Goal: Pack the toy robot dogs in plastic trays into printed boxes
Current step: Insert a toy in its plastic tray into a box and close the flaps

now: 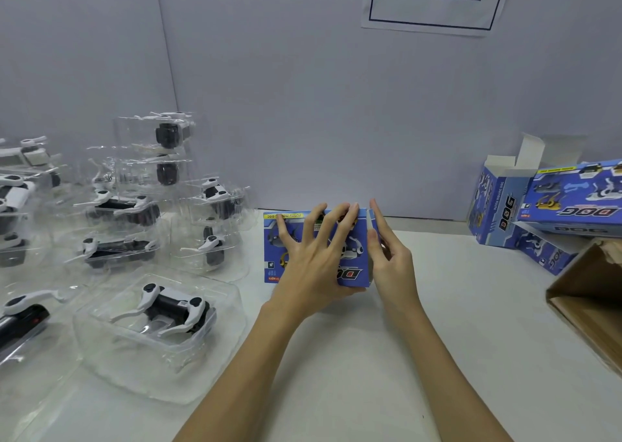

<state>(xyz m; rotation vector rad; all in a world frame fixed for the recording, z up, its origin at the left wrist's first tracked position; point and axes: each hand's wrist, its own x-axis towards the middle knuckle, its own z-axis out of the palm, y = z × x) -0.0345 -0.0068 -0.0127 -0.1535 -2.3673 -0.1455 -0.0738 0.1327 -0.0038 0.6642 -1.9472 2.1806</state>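
Observation:
A blue printed box [273, 246] lies on the white table near the back wall. My left hand [313, 256] lies flat on its top face with the fingers spread and straight. My right hand [390, 256] is at the box's right end, its straight fingers pressing against an end flap [373, 219]. To the left, a black-and-white toy robot dog [171, 307] lies in a clear plastic tray [215, 367] close to me.
Several more clear trays with toy dogs [161, 179] are stacked and spread at the left. Printed boxes [555, 206], one with open flaps, are piled at the back right. A brown carton [592, 307] stands at the right edge. A paper sign [437, 0] hangs on the wall.

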